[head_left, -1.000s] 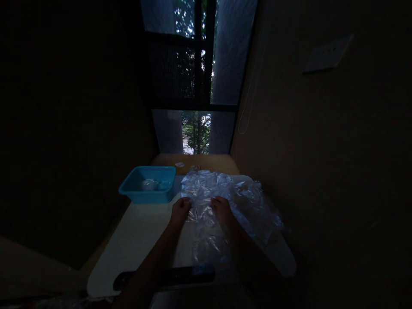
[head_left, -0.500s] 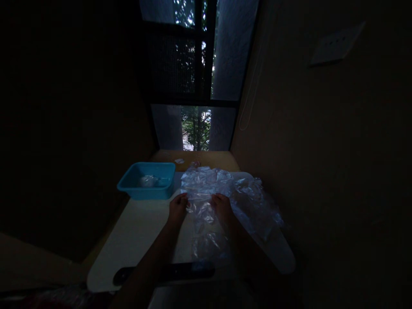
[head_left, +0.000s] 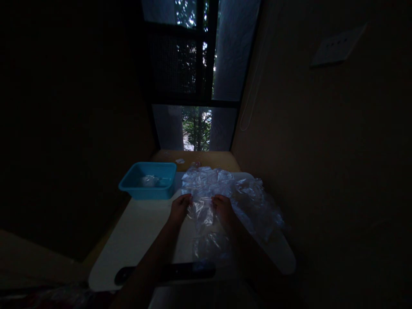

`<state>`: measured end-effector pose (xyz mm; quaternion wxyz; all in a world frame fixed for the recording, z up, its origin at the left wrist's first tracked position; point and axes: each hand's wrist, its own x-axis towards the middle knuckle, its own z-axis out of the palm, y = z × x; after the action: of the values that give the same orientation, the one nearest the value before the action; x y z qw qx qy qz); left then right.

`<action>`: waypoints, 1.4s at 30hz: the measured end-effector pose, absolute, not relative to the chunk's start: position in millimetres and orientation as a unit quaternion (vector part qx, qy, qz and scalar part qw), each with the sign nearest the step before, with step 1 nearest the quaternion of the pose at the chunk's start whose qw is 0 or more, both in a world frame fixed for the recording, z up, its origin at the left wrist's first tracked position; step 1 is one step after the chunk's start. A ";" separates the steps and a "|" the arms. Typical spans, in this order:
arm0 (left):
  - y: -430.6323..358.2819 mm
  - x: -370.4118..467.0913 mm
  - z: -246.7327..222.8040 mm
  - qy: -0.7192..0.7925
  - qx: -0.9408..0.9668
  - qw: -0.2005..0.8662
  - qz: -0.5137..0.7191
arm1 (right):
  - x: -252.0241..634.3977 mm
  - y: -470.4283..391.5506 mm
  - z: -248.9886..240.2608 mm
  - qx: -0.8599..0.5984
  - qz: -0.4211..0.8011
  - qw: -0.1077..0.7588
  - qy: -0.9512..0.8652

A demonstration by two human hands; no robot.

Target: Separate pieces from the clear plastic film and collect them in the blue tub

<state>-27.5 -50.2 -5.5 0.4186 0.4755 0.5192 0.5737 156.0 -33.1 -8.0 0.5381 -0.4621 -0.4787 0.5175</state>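
Note:
My left hand and my right hand pinch the upper edge of a clear plastic bag, one at each side. The bag hangs between them, thin and wrinkled. Just beyond my hands lies a heap of crumpled clear plastic bags, spreading to the right into a looser pile. Nearer me, another piece of clear plastic rests on the white table. Dim light hides the fingertips' exact hold.
A blue plastic basin with some clear plastic inside stands at the table's back left. A long black strip runs along the near edge, partly under my left forearm. Behind is a wooden sill with a white scrap, below a window.
My left hand has shifted slightly right, closer to my right hand. The bag's top edge between them has drawn narrower and hangs more loosely.

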 end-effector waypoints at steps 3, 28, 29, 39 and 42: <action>-48.9 -28.0 -7.3 0.516 0.474 0.416 0.580 | 155.8 -34.3 -7.3 -0.461 0.515 0.538 -0.483; -50.8 -22.4 -3.2 0.432 0.362 0.502 0.656 | 154.8 -38.6 -3.7 -0.460 0.500 0.547 -0.490; -51.1 -22.2 -2.8 0.439 0.362 0.497 0.655 | 155.1 -38.4 -3.9 -0.461 0.499 0.548 -0.488; -52.9 -21.5 1.9 0.473 0.362 0.484 0.642 | 154.6 -36.4 -7.3 -0.451 0.516 0.553 -0.473; -51.1 -21.3 0.5 0.490 0.361 0.475 0.635 | 154.5 -36.1 -8.6 -0.445 0.526 0.551 -0.471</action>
<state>-21.3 -51.1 0.5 0.4753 0.3613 0.4904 0.6348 154.5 -36.1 -8.6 0.5509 -0.4453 -0.4712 0.5255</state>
